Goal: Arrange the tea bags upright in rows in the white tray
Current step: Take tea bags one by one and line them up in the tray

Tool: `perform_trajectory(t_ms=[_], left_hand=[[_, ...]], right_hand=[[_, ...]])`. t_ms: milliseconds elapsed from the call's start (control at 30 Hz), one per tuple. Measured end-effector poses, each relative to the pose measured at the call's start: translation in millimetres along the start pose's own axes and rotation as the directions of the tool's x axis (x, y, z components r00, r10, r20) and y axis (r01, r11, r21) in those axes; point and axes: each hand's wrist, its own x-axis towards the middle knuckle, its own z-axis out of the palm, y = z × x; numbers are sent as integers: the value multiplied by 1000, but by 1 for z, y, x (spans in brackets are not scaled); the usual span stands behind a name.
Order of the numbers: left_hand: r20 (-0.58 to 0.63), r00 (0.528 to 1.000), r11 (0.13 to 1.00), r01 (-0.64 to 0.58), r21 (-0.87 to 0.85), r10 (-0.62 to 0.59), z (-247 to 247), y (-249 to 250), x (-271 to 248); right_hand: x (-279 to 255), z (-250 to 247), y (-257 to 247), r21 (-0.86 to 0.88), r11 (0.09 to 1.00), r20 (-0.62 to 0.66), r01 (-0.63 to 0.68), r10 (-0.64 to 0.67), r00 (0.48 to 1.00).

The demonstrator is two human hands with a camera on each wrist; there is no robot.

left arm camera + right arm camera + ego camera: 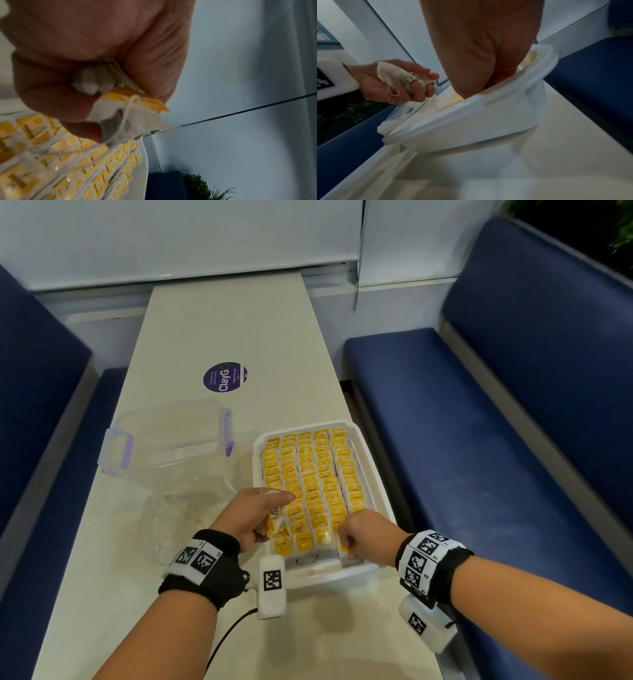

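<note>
The left hand (255,515) is clutching a small bunch of loose tea bags (132,108), fingers curled round the crumpled paper and strings, and is hovering over the near left corner of the white tray (368,460). The right hand (363,534) is reaching down inside the tray's near right corner with fingers curled among the tags; whether it is pinching a bag there cannot be told.

Progress, as judged: the tray is nearly full. Five rows of yellow-tagged standing bags (310,474) are running from its far wall almost to its near wall, where a narrow strip is showing bare. The bunch in the left hand is awaiting placement.

The clear tub (171,436), left of the tray, is looking empty. The right fingertips are being hidden by the tray rim in the right wrist view, and the left wrist view is blurring.
</note>
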Motion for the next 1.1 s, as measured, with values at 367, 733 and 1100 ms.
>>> perform_trajectory(t_ms=[367,733,1100], left_hand=[[-2,1000,1000,-3,-12,2,-3,0,1],[-17,1000,1000,-2,-23,1,-3,-1,2],[-14,1000,1000,-6,-18,5,-2,0,1]], right_hand=[[-2,2,-8,-136,990,37,38,-33,999],[1,-1,-16,-253,967,53,26,-12,998],[4,-1,-15,-247,969,26,11,-5,1000]])
